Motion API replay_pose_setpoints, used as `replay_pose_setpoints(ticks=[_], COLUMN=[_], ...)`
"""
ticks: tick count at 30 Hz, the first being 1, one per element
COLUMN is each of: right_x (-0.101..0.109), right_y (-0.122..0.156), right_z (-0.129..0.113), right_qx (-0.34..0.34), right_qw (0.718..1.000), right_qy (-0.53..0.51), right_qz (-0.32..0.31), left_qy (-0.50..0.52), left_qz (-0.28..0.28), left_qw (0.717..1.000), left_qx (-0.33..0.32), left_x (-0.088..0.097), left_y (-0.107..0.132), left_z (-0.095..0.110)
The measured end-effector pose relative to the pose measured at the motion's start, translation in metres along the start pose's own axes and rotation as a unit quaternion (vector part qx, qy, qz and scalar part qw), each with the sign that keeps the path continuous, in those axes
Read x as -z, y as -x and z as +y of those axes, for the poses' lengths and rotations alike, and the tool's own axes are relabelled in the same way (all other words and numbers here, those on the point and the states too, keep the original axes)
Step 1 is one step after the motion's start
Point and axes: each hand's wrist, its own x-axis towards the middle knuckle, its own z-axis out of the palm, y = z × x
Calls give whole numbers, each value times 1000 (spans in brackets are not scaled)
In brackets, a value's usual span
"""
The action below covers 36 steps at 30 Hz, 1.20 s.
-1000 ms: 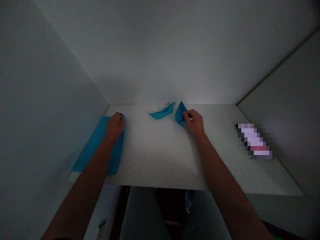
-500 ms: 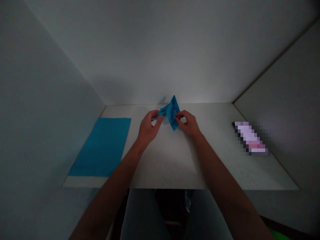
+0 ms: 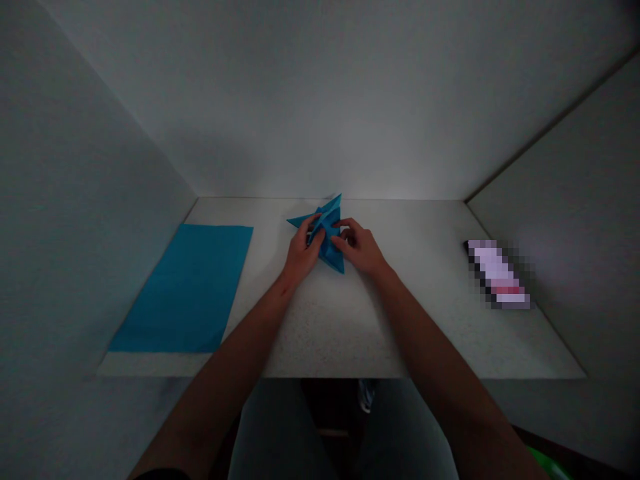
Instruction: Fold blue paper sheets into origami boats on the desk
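A folded blue paper figure (image 3: 331,252) with several pointed flaps is held over the back middle of the white table. My left hand (image 3: 303,248) pinches it from the left, thumb in front and fingers partly hidden behind a fold. From the right, my right hand (image 3: 359,245) has its thumb and fingertips against the figure, closed on its right side. One point sticks out to the left, one goes up and one goes down toward me. A flat blue paper sheet (image 3: 185,287) lies on the table to the left of my hands.
A phone (image 3: 499,275), blurred out, lies at the right side of the white table (image 3: 330,340). Grey walls (image 3: 320,100) close in the table at the back and both sides. My legs are below the front edge.
The paper figure has been turned, and its points are now spread wider, one to the left. My left hand has moved onto its body; my right hand has shifted slightly left.
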Motion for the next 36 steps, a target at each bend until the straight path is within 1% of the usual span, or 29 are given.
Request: replay_pose_setpoints(ticks=[3,7,9,11,14,16,19,22,24,27,29,32,36], right_x=[2,0,-3,-5,-4,-2,2,4,4,3,3,4,6], right_y=[-2,-6,-8,-10,-12,-13,-13,-13,-13,-12,-11,-11,-13], right_z=[0,1,3,6,8,8,7,6,5,3,2,1,-1], right_qx=[-11,-13,-8,-5,-11,-22,-35,-40,-47,-61,-72,-75,-46], right_qw=[999,996,993,988,977,971,963,958,956,950,951,957,956], right_qy=[-49,-45,-72,-127,-204,-233,-262,-278,-287,-304,-302,-279,-287], right_qz=[17,77,89,86,57,48,57,53,38,18,10,14,43], left_qy=[-30,-59,-61,-50,-25,-16,-10,16,56,111,127,115,75], left_qz=[-16,-49,-51,-45,-38,-39,-53,-74,-89,-121,-140,-138,-122], left_qw=[999,997,996,997,999,999,998,997,994,986,982,983,988], left_qx=[-7,-32,-43,-43,-24,-18,-19,-29,-29,2,22,40,63], left_x=[-2,-4,-4,-4,-3,-1,0,0,-1,-2,-2,-1,0], left_y=[1,4,4,3,0,-1,-1,0,0,-2,-3,-3,-2], left_z=[3,3,2,1,0,0,0,1,1,1,1,2,5])
